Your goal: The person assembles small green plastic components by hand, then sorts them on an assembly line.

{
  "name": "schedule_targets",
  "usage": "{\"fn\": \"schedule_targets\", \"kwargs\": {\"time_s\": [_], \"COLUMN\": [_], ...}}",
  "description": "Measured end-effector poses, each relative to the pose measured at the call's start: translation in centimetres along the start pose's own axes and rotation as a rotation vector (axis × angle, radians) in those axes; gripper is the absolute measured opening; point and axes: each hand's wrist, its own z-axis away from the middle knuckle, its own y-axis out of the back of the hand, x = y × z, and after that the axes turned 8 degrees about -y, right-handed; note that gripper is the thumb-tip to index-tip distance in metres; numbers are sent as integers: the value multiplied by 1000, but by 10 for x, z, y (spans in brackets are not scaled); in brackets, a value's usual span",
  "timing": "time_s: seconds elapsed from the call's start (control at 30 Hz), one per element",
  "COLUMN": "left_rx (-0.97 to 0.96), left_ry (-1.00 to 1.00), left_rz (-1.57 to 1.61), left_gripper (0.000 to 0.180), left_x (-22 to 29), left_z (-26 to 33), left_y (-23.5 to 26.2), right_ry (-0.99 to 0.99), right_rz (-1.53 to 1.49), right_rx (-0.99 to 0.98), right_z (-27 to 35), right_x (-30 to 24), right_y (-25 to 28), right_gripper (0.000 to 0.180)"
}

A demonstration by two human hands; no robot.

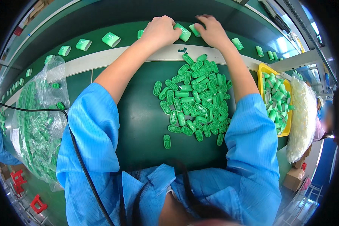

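Both my arms reach forward to a green conveyor belt (132, 33). My left hand (160, 32) is closed, its thumb and fingertips at the left edge of a light green hollow plastic shell (183, 33) with white print. To the right of that shell, my right hand (211, 32) has its thumb and slightly blurred fingers apart, beside another light green shell (194, 30); the thumb is close to it or touching it. Below the hands, between my forearms, a loose heap of darker green oval plastic parts (201, 100) lies on the dark green table (137, 124).
More light green shells (111, 39) stand spaced along the belt. A clear plastic bag (41, 124) of green parts lies left, with a black cable (73, 139) nearby. At right are a yellow bin (260, 77) of green pieces and a bag of whitish parts (302, 116).
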Motion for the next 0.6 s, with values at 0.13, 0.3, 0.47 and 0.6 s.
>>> {"fn": "schedule_targets", "kwargs": {"time_s": [0.13,0.3,0.47,0.6], "left_rx": [10,-81,-135,-42], "left_ry": [-196,-592,-568,-307], "left_rz": [-230,-60,-163,35], "left_gripper": [25,27,23,25], "left_x": [0,24,26,37], "left_z": [13,48,65,52], "left_y": [3,6,2,7], "right_ry": [-132,-341,-513,-426], "right_rz": [-44,-300,-822,-1060], "right_rx": [-220,-110,-319,-338], "right_z": [3,27,60,62], "right_x": [-4,-2,-16,-35], "right_y": [11,37,55,71], "right_gripper": [33,32,30,27]}}
